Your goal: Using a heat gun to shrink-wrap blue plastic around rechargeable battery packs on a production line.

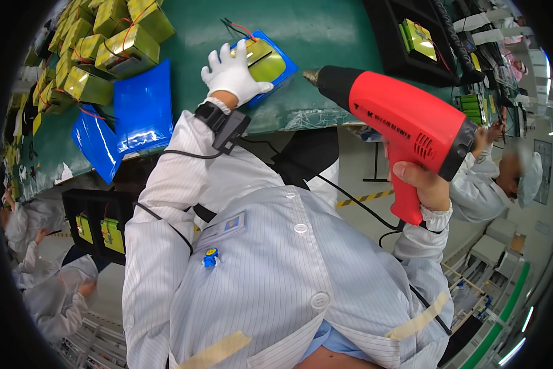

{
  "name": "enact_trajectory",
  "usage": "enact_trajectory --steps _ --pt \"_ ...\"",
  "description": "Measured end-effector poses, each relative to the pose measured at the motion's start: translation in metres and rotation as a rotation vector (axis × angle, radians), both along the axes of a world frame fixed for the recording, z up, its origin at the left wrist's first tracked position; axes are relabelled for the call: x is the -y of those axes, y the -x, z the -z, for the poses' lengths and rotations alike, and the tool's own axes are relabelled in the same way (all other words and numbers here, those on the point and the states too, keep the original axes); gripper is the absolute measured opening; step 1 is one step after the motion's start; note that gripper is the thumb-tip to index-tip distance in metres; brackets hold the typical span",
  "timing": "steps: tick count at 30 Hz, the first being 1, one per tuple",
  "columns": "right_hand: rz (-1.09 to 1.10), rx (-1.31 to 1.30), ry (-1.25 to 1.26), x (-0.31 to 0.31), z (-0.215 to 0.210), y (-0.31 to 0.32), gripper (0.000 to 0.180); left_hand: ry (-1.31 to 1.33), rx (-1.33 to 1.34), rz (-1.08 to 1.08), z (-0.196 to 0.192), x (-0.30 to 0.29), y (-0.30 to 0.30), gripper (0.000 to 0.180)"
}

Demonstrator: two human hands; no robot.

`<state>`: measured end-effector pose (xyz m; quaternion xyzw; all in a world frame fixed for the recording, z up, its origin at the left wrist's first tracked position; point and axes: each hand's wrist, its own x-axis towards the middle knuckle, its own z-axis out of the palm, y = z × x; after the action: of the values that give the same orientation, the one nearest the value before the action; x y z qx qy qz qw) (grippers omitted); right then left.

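My left hand (pixel 234 77), in a white glove, lies with its fingers spread over a yellow-green battery pack (pixel 268 64). A blue plastic sleeve (pixel 287 66) wraps round the pack's edges, and red and black wires stick out of its far end. My right hand (pixel 429 184), bare, is closed round the handle of a red heat gun (pixel 399 111). The gun's metal nozzle (pixel 312 77) points left toward the pack and stays apart from it. Most of the pack's near left side is hidden under the glove.
Many yellow-green battery packs (pixel 128 52) with wires are piled at the far left. Flat blue sleeves (pixel 144 104) lie beside them on the green bench (pixel 196 21). A black box (pixel 405 67) holding another pack stands at right. Co-workers (pixel 479 184) sit on both sides.
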<state>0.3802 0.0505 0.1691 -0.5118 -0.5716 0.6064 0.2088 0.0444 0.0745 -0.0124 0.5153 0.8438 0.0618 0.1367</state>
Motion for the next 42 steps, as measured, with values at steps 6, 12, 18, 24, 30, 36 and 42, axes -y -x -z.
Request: enact_trajectory --steps 6,12,18,24,30,36,42 --pt "0.027 0.048 -0.046 0.000 -0.004 0.007 0.065 -0.051 -0.042 -0.042 -0.007 -0.025 -0.021 0.115" --pt "0.050 -0.011 -0.078 0.005 -0.014 0.009 0.075 -0.250 0.020 -0.022 0.002 0.011 0.004 0.120" --pt "-0.105 -0.065 0.017 -0.004 -0.020 0.032 0.078 -0.436 0.944 -0.056 0.070 0.034 0.087 0.070" --pt "-0.132 -0.043 -0.010 -0.009 -0.017 0.057 0.075 -0.455 1.002 -0.237 0.064 0.014 0.091 0.038" --pt "-0.209 0.036 -0.053 -0.023 -0.020 0.069 0.044 -0.387 0.879 -0.234 0.079 -0.016 0.110 0.027" --pt "-0.172 0.109 -0.038 -0.045 -0.016 0.070 0.056 -0.065 0.490 0.110 0.070 -0.054 0.135 0.057" --pt "-0.124 0.097 -0.031 -0.068 -0.012 0.079 0.051 0.050 0.485 0.054 0.057 -0.085 0.123 0.040"
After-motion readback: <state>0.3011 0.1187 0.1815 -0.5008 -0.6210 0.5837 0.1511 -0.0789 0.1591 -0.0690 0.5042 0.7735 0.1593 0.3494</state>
